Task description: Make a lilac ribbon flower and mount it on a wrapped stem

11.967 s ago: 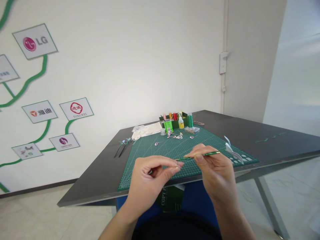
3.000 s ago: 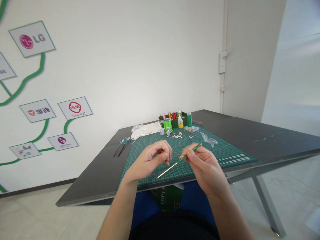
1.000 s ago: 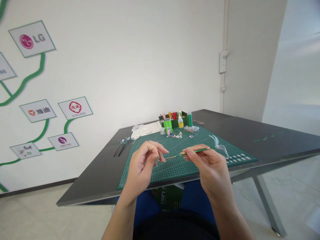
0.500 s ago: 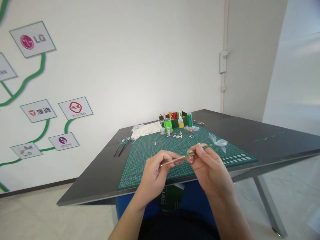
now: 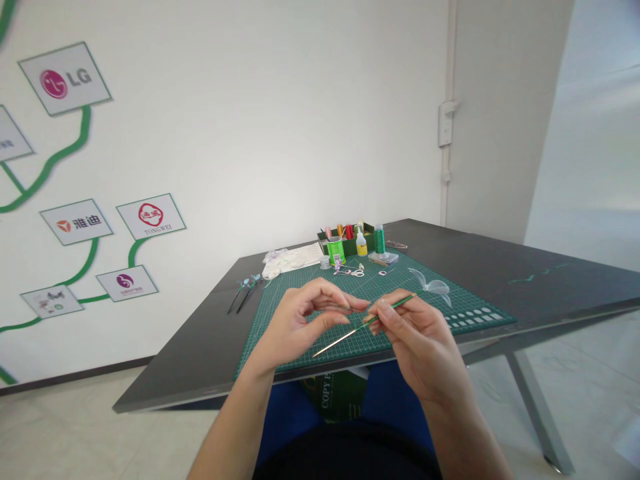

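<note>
My right hand (image 5: 417,333) pinches a thin metal stick (image 5: 340,341) between thumb and fingers. Green thread wraps the stick's upper part, and its bare, shiny lower end slants down to the left. Pale translucent petals (image 5: 435,287) spread from the far end, beyond my right fingers. My left hand (image 5: 305,320) is over the stick, thumb and fingers apart, its fingertips close to those of my right hand. Whether a fine thread runs between the hands is too small to tell. Under both hands lies a green cutting mat (image 5: 265,333).
At the back stand a box of thread spools (image 5: 370,239), a green can (image 5: 337,251), a glue bottle (image 5: 361,243) and a green spool (image 5: 379,240). Scissors (image 5: 357,272) lie before them. Two dark flowered sticks (image 5: 249,293) are at left, white pieces (image 5: 470,319) at right.
My left hand has let go of the stick's lower end and opened, lifting slightly left. The stick now tilts more steeply, its bare end lower; my right hand has shifted slightly left.
</note>
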